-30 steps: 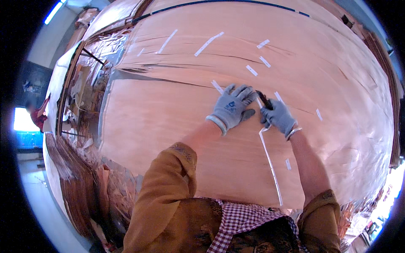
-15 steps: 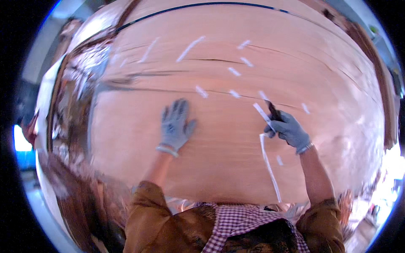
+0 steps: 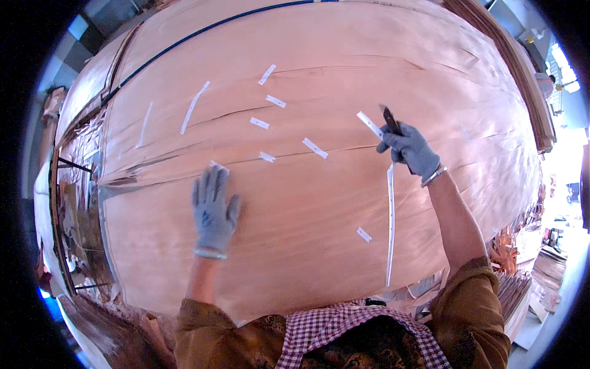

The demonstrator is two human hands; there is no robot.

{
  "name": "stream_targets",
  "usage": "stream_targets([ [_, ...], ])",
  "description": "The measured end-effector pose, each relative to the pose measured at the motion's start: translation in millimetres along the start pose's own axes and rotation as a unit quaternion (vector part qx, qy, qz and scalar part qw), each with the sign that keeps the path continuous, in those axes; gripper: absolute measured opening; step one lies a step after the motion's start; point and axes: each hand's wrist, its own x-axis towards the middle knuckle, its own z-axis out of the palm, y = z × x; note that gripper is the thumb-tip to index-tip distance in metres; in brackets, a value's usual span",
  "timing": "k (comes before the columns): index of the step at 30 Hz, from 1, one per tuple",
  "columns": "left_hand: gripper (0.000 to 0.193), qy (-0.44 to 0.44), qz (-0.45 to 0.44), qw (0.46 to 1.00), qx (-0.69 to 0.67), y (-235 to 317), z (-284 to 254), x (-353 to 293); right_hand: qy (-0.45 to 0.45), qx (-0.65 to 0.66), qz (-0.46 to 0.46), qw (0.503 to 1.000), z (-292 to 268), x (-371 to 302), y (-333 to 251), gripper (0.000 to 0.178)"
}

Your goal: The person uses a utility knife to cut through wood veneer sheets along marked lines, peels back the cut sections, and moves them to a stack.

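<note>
My right hand [image 3: 410, 150], in a grey glove, is closed around a short dark knife-like tool [image 3: 389, 120] whose tip points away from me. A white paper tape strip [image 3: 370, 125] and a long tape tail [image 3: 391, 224] extend from the same hand, the tail hanging toward the near edge. This hand is over a crack in the large pinkish-brown wood veneer sheet [image 3: 295, 215]. My left hand [image 3: 214, 212], gloved too, lies flat with fingers spread on the sheet, its fingertips at a small tape piece [image 3: 219, 166] on the crack.
Several short tape pieces, including one [image 3: 314, 147] across the crack, are stuck on the sheet. A dark blue rod [image 3: 209, 32] curves along the far left. Stacked veneer [image 3: 510, 67] stands at the far right, and torn veneer scraps [image 3: 504, 249] lie at the near right.
The view has shifted, so the sheet sits farther left. My right hand has moved right and away along the crack, with the tool and tape. My left hand's fingertips have come to a tape piece.
</note>
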Motion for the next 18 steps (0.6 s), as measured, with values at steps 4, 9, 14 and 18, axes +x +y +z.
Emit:
stream_targets([
  [4, 0.052, 0.000, 0.045, 0.999, -0.016, 25.2, 9.8, 42.8, -0.014, -0.005, -0.012, 1.000, 15.1, 35.8, -2.6, 0.019],
  [9, 0.048, 0.013, 0.122, 0.992, -0.042, 58.3, 27.9, 102.4, -0.015, -0.075, -0.004, 0.997, 49.4, 95.0, 3.5, 0.016],
  [14, 0.045, 0.067, 0.199, 0.975, -0.077, 98.8, 61.8, 166.0, -0.013, -0.086, 0.027, 0.996, 44.7, 107.4, 14.5, 0.018],
  [18, 0.045, 0.010, 0.206, 0.974, -0.096, 117.1, 104.0, 189.2, 0.024, -0.220, 0.000, 0.975, 52.6, 115.6, 17.1, 0.029],
])
